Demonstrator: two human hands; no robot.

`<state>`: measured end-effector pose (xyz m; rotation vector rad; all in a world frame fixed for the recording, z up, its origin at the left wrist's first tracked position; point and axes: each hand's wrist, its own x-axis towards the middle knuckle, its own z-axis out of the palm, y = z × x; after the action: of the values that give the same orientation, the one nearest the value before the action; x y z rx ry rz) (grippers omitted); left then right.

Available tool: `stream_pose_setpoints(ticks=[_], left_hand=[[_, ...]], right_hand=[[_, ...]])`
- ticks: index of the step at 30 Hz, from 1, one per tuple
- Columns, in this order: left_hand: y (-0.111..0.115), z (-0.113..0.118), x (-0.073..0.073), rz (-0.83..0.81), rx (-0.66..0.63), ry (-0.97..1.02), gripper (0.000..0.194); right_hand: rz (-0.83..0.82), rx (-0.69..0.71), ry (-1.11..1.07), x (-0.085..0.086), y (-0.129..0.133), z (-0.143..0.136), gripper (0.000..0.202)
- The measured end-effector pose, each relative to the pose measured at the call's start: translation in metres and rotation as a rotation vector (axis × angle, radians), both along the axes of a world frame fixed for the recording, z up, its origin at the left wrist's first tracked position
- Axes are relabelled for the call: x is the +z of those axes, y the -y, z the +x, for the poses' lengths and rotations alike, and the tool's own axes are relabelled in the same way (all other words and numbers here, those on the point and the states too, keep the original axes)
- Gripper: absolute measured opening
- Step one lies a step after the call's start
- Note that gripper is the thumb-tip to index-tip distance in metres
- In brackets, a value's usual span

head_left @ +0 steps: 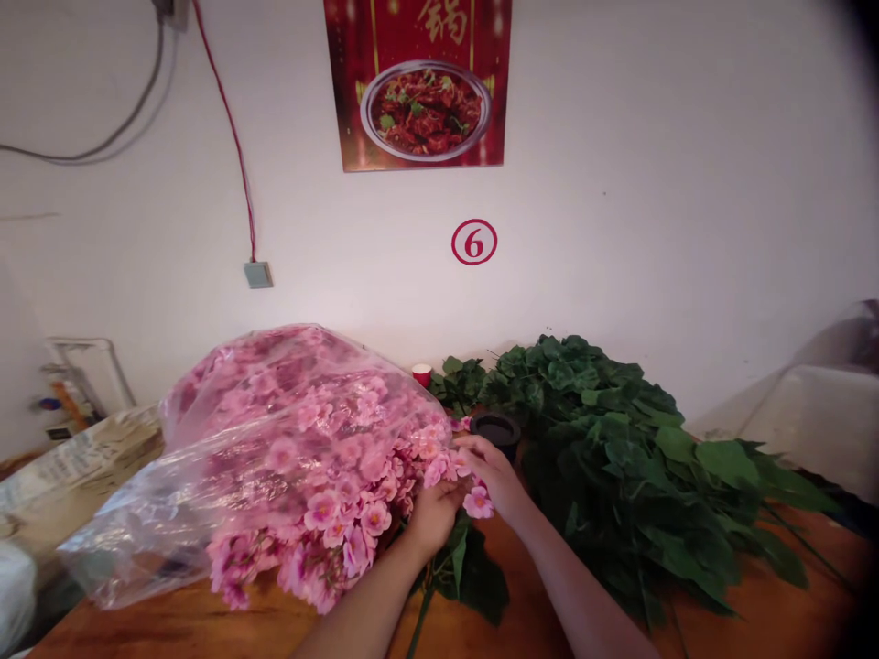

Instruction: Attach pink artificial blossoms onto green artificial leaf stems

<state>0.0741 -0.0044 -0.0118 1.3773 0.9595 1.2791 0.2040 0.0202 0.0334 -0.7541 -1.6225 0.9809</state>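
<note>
Pink artificial flowers point(376, 518) spill from the open side of a clear plastic bag point(226, 467) on the wooden table. At the bag's right edge, my left hand point(432, 523) has its fingers closed round a small pink flower sprig point(439, 469); the exact grip point is hidden. My right hand point(495, 476) bends over the same sprig from the right, its fingers closed at the blossoms, with one flower point(479, 502) hanging below them. Beneath both hands lies a green leaf stem point(473, 572) on the table.
A large heap of green artificial leaves point(618, 467) covers the table's right side. Behind my hands stand a black round container point(495, 430) and a small red cup point(421, 373). The white wall point(618, 247) rises behind. Cardboard point(89, 458) lies at the left.
</note>
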Motion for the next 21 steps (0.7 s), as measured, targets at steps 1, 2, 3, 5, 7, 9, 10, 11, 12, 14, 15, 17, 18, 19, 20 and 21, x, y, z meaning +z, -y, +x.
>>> stream_pose_setpoints(ticks=[1, 2, 3, 5, 7, 9, 10, 11, 12, 14, 15, 17, 18, 19, 20, 21], left_hand=[[0.0, 0.0, 0.0, 0.006, 0.006, -0.001, 0.019], [0.0, 0.0, 0.0, 0.013, 0.012, -0.007, 0.017], [0.0, 0.0, 0.0, 0.023, 0.014, -0.02, 0.016], [0.001, -0.001, 0.001, 0.049, -0.017, -0.06, 0.018], [0.002, -0.001, 0.003, 0.086, -0.039, -0.098, 0.019], [0.004, 0.0, 0.006, 0.139, 0.002, -0.102, 0.018], [0.004, 0.0, 0.007, 0.16, 0.037, -0.092, 0.019], [0.005, 0.0, 0.008, 0.171, 0.069, -0.082, 0.02], [0.005, 0.0, 0.009, 0.171, 0.088, -0.08, 0.02], [0.005, 0.001, 0.009, 0.154, 0.085, -0.093, 0.016], [0.005, 0.001, 0.009, 0.151, 0.07, -0.092, 0.015], [0.004, 0.0, 0.008, 0.172, 0.041, -0.085, 0.014], [0.004, -0.001, 0.008, 0.188, 0.039, -0.083, 0.013], [0.003, -0.001, 0.007, 0.204, 0.048, -0.086, 0.012], [0.002, -0.002, 0.006, 0.219, 0.066, -0.097, 0.01], [0.001, -0.002, 0.005, 0.234, 0.093, -0.111, 0.008]], right_hand=[[0.036, 0.02, 0.046, 0.001, 0.002, 0.001, 0.035], [0.067, 0.037, 0.1, 0.002, 0.004, 0.001, 0.042], [0.092, 0.049, 0.154, 0.003, 0.006, 0.001, 0.046], [0.117, 0.042, 0.226, 0.003, 0.009, 0.0, 0.046], [0.12, 0.008, 0.231, 0.002, 0.01, -0.002, 0.038], [0.105, -0.006, 0.196, 0.001, 0.009, -0.004, 0.03], [0.086, -0.003, 0.176, 0.0, 0.008, -0.004, 0.027], [0.061, -0.004, 0.153, -0.001, 0.006, -0.005, 0.023], [0.033, -0.011, 0.127, -0.002, 0.005, -0.006, 0.02], [-0.024, -0.037, 0.069, -0.005, 0.002, -0.007, 0.017], [-0.057, -0.051, 0.041, -0.006, 0.001, -0.008, 0.019], [-0.139, -0.065, -0.014, -0.01, -0.001, -0.01, 0.024], [-0.191, -0.065, -0.037, -0.012, -0.002, -0.011, 0.028], [-0.243, -0.066, -0.06, -0.013, -0.003, -0.012, 0.03], [-0.285, -0.069, -0.078, -0.014, -0.003, -0.013, 0.032], [-0.308, -0.078, -0.089, -0.015, -0.004, -0.013, 0.033]])
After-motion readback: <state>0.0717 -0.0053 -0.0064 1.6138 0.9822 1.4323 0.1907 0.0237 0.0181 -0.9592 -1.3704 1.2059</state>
